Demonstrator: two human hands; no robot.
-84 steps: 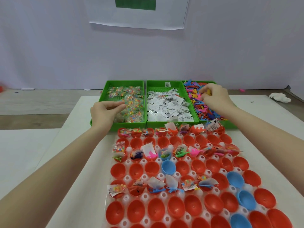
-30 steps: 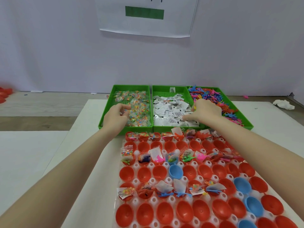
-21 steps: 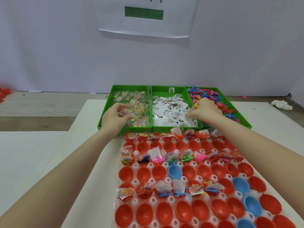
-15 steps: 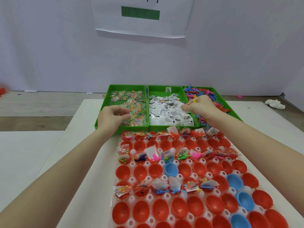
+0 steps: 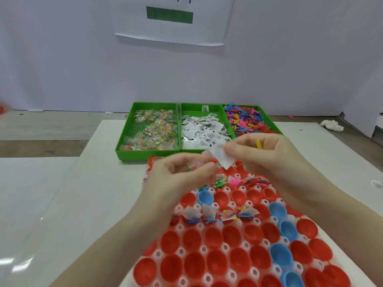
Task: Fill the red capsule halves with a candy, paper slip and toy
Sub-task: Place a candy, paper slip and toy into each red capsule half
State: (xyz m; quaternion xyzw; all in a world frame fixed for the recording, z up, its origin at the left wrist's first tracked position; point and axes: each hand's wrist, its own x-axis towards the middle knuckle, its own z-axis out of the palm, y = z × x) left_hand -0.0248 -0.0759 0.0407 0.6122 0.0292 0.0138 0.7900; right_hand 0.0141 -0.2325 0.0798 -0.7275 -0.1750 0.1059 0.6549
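Now that both hands have left the bins, the right hand (image 5: pixel 267 154) pinches a slip (image 5: pixel 220 155) and toy (image 5: pixel 258 143), the left hand (image 5: pixel 182 172) curls round a candy (image 5: pixel 193 165), over the capsules (image 5: pixel 238 197), ready for dropping in.

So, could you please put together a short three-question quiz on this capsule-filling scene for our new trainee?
1. True or false: the right hand pinches a white paper slip and also holds a yellow toy.
2. Which green tray holds the candy packets? A) the left tray B) the middle tray C) the right tray
3. Fill in: besides red capsule halves, the white holder also carries a few ____ halves.

Key: 1 true. 2 A. 3 blue.
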